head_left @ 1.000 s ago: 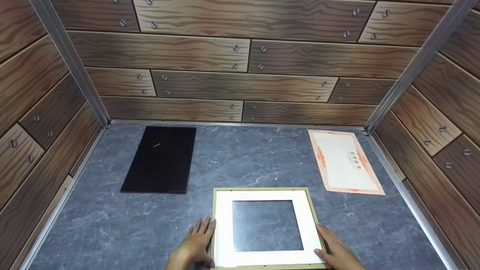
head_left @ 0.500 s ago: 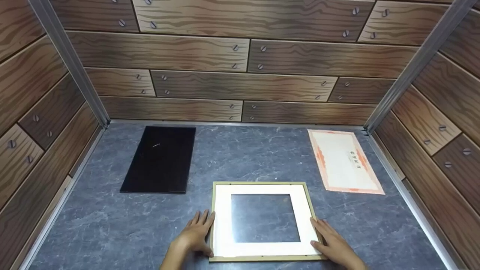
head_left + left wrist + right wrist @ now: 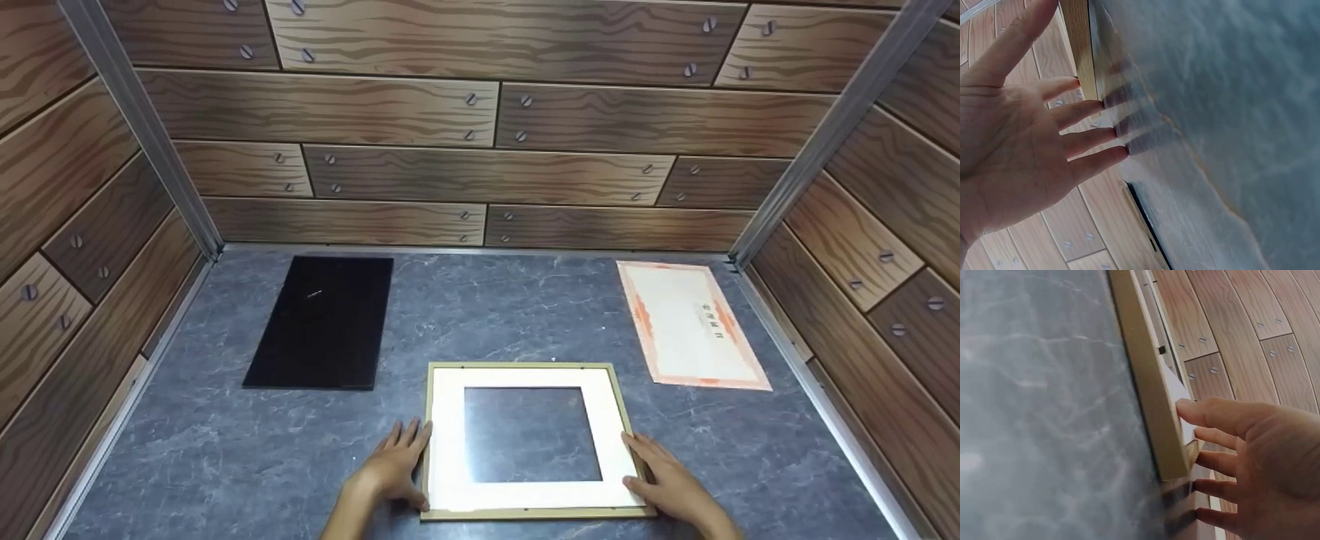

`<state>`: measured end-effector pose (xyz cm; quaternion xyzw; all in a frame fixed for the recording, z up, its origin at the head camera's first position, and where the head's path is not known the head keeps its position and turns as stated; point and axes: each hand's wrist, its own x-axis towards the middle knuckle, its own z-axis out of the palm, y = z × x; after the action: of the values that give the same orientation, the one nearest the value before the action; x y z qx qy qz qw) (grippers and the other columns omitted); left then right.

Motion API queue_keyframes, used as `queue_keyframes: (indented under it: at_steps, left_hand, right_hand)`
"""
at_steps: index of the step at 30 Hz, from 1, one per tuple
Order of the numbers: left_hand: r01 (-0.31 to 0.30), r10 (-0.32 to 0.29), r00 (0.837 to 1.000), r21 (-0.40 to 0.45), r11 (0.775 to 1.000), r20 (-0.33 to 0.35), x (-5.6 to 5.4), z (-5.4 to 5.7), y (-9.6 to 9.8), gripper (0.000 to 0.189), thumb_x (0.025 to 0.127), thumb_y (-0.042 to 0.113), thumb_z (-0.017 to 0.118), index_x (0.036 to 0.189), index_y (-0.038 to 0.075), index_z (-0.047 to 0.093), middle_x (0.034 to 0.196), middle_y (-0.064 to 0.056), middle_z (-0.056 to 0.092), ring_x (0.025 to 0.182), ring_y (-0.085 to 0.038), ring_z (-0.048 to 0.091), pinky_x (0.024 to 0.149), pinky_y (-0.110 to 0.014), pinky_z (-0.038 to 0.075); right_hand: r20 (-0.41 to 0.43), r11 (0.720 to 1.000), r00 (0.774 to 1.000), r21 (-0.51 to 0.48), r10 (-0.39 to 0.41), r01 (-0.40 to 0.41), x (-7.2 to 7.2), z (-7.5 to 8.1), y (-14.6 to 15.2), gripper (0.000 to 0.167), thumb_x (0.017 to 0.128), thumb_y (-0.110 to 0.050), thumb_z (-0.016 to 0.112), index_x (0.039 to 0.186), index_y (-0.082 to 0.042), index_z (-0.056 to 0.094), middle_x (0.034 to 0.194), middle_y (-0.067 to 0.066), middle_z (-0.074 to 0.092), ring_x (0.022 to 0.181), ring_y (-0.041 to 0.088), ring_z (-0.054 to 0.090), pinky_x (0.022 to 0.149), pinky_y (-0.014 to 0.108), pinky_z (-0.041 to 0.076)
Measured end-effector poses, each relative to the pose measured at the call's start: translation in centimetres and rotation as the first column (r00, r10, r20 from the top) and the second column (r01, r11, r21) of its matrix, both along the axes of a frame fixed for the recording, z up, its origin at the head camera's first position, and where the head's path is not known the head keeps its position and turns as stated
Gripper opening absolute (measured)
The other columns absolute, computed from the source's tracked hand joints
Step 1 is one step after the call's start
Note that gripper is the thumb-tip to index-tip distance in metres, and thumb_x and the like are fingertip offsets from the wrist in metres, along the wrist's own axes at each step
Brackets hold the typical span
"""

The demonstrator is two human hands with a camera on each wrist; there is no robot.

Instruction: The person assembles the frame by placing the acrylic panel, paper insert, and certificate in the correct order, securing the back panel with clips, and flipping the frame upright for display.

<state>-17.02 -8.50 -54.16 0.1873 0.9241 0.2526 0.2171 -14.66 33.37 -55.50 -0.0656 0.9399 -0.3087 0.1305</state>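
Note:
A light wood-coloured picture frame [image 3: 517,514] lies flat on the grey marbled tabletop. Inside its border is a white mat [image 3: 446,442] with a square window, through which the tabletop shows. My left hand [image 3: 391,466] rests along the frame's left side, fingers spread and fairly straight; in the left wrist view, fingertips [image 3: 1123,151] touch the tabletop by the wooden edge. At the right side, my right hand [image 3: 670,480] touches the frame near its close corner. Its thumb [image 3: 1207,410] lies on the rim in the right wrist view, with the other fingers extended beside it.
A black rectangular panel [image 3: 321,322] lies flat at the back left. A cream sheet with an orange-red patterned border and printed characters [image 3: 686,322] lies at the back right. Wood-print walls [image 3: 480,172] with metal corner posts [image 3: 146,135] enclose the tabletop [image 3: 495,307].
Over the past second the frame has slid a little forward, away from the person, with both hands staying at its sides. During the last half second it has hardly moved.

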Motion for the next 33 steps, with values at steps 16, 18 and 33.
queue_keyframes:
  at_steps: [16,18,33]
  left_hand:
    - [0.011,-0.011,1.000,0.016,1.000,-0.007,0.1,-0.2,0.1,0.107,0.057,0.022,0.087,0.141,-0.003,0.027,0.144,-0.029,0.020,0.130,-0.049,0.011,0.101,-0.057,0.018]
    - [0.016,-0.016,1.000,0.024,1.000,-0.008,0.1,-0.3,0.0,0.106,0.058,0.022,0.087,0.141,-0.003,0.027,0.144,-0.029,0.020,0.130,-0.049,0.010,0.101,-0.058,0.018]
    - [0.018,-0.019,1.000,0.044,0.999,0.016,0.1,-0.2,-0.3,0.107,0.060,0.022,0.086,0.143,-0.003,0.023,0.145,-0.029,0.016,0.131,-0.049,0.006,0.102,-0.058,0.014]
  right_hand:
    - [-0.288,0.959,0.937,-0.256,-0.198,0.125,-7.8,2.6,7.3,0.039,0.088,-0.004,0.055,0.118,0.020,0.045,0.124,0.042,0.035,0.114,0.058,0.031,0.091,0.062,0.031]
    - [-0.312,0.959,0.918,-0.212,-0.247,0.186,-8.9,2.3,8.8,0.039,0.088,-0.005,0.054,0.116,0.020,0.044,0.121,0.043,0.037,0.113,0.058,0.032,0.091,0.061,0.030]
    - [-0.205,0.904,0.912,0.174,-0.354,0.390,-9.7,-1.8,14.1,0.062,0.093,-0.030,0.046,0.131,0.016,0.028,0.137,0.039,0.015,0.124,0.055,0.013,0.097,0.065,0.013]
